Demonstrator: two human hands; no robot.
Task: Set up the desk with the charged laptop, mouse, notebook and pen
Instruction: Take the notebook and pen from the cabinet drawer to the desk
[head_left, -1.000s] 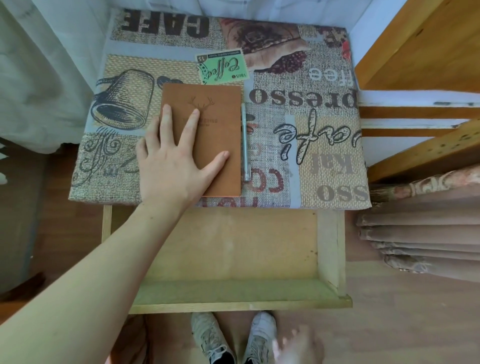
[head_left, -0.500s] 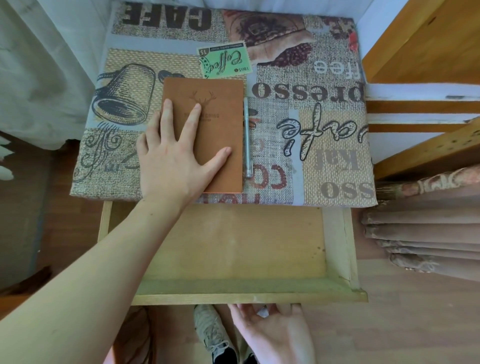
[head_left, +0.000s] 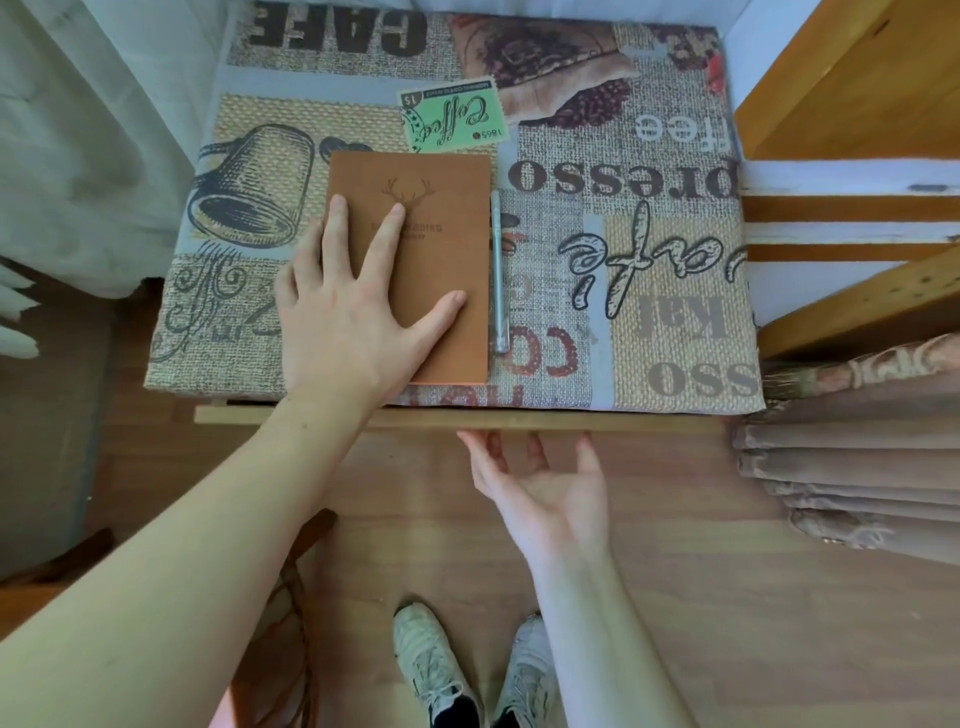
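A brown notebook (head_left: 441, 208) with a stamped deer head lies on the desk, which is covered by a coffee-print cloth (head_left: 649, 249). A silver pen (head_left: 497, 270) lies along the notebook's right edge. My left hand (head_left: 348, 317) rests flat on the notebook's lower left part, fingers spread. My right hand (head_left: 545, 483) is palm up just below the desk's front, fingertips touching the wooden drawer front (head_left: 363, 418), which sits nearly flush under the desk top. No laptop or mouse is in view.
A white curtain (head_left: 78, 130) hangs at the left. A wooden frame (head_left: 857, 78) and folded brownish fabric (head_left: 857, 467) stand at the right. My two sneakers (head_left: 467, 670) are on the wooden floor below the desk.
The drawer, wide open a second ago, has slid in under the desk top. My right hand came up from the bottom edge to the drawer front. My left hand stayed on the notebook.
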